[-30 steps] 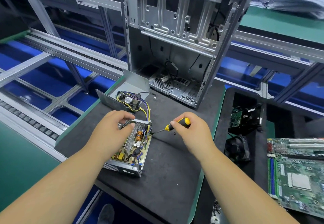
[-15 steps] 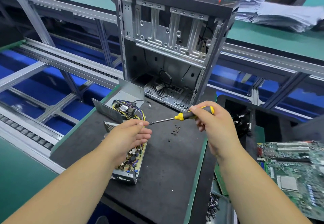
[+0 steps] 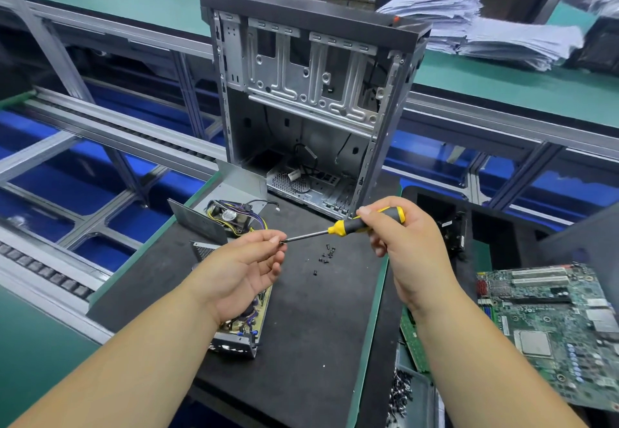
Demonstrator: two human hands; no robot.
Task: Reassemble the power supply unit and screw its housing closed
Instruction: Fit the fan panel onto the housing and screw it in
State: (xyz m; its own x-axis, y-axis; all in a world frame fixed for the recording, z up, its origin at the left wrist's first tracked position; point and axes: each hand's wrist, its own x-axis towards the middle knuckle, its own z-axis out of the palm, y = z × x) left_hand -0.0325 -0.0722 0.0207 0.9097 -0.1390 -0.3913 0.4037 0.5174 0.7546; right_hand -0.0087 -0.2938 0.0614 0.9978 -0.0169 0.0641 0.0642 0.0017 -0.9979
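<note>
The open power supply unit (image 3: pixel 246 322) lies on the black mat, its circuit board exposed and largely hidden under my left forearm. Its grey metal cover (image 3: pixel 231 190), with a fan and coloured wires, sits just behind it. My right hand (image 3: pixel 407 243) grips a yellow-and-black screwdriver (image 3: pixel 355 225) held above the mat, shaft pointing left. My left hand (image 3: pixel 244 268) is raised, and its fingertips pinch a small screw at the screwdriver tip (image 3: pixel 283 241). Several loose black screws (image 3: pixel 326 255) lie on the mat below the shaft.
An empty computer case (image 3: pixel 311 99) stands upright at the back of the mat. A green motherboard (image 3: pixel 556 324) lies to the right, with a bin of screws (image 3: pixel 402 394) at the bottom. A conveyor frame (image 3: pixel 110 133) runs along the left. Paper stacks (image 3: pixel 475 29) sit behind.
My left hand lifted off the power supply board and rose to the screwdriver tip. My right hand raised the screwdriver away from the unit, up and to the right.
</note>
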